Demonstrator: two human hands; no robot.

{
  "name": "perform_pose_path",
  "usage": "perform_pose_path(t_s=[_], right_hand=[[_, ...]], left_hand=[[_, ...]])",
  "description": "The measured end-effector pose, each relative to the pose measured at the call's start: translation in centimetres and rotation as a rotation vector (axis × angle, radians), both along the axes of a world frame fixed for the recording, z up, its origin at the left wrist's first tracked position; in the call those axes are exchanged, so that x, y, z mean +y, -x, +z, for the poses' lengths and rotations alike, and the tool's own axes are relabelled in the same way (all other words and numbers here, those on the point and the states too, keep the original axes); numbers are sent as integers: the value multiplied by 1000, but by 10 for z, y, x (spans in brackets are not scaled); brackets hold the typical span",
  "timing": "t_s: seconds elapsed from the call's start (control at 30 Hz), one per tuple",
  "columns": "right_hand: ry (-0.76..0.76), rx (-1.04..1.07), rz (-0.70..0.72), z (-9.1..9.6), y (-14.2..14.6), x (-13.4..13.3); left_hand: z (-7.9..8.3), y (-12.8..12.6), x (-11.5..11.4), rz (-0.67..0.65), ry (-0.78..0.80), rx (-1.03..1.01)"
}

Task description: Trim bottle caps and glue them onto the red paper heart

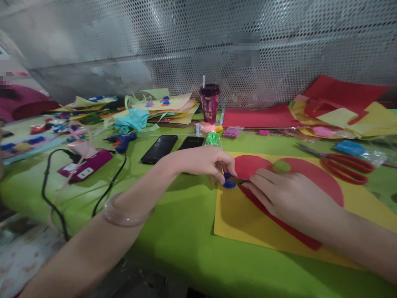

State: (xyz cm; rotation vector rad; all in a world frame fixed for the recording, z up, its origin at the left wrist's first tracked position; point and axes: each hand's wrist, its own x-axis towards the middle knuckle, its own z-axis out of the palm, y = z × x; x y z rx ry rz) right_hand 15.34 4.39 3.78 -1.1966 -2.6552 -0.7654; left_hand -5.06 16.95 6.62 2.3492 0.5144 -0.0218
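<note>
Head view, green-covered counter (173, 231).

- Left hand (207, 162): reaches in from the left, bracelet (119, 215) on the wrist. Thumb and forefinger pinch a small blue piece (228, 184) at the left edge of the yellow sheet (242, 219).
- Right hand (285, 198): lies palm down on the red paper shape (322, 182), which lies flat on the yellow sheet. Its fingertips are closed on a thin dark tool (240, 181) whose tip meets the blue piece. What kind of tool it is cannot be made out.
- Green disc (281, 167): sits on the red shape, just behind the right hand's knuckles.
- Red scissors (347, 167): lie on the counter to the right of the sheet, untouched.
- Behind the left hand: two dark phones (159, 149), side by side, and a blue glue gun (122, 141) further left. A purple power strip (85, 167) has black cable trailing off the near edge.
- Back of counter: lidded cup (210, 102) with a straw, and stacks of coloured paper (341, 107) on both sides.
</note>
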Motion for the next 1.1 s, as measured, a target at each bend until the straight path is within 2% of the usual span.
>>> perform_pose_path(t_s=[0.37,0.53,0.77,0.97,1.1], right_hand=[[29,18,1,0,-5,0],[21,22,-27,0,0,1],[43,23,-13,-1,-6,-3],[6,-8,-47,0,2,-4],[16,-23,-54,1,2,-7]], left_hand=[[6,-1,-7,27,92,17],[3,-1,-5,21,54,7],[1,-1,-3,16,118,10],[2,-1,-4,31,94,0],[1,-1,-3,32,144,-5]])
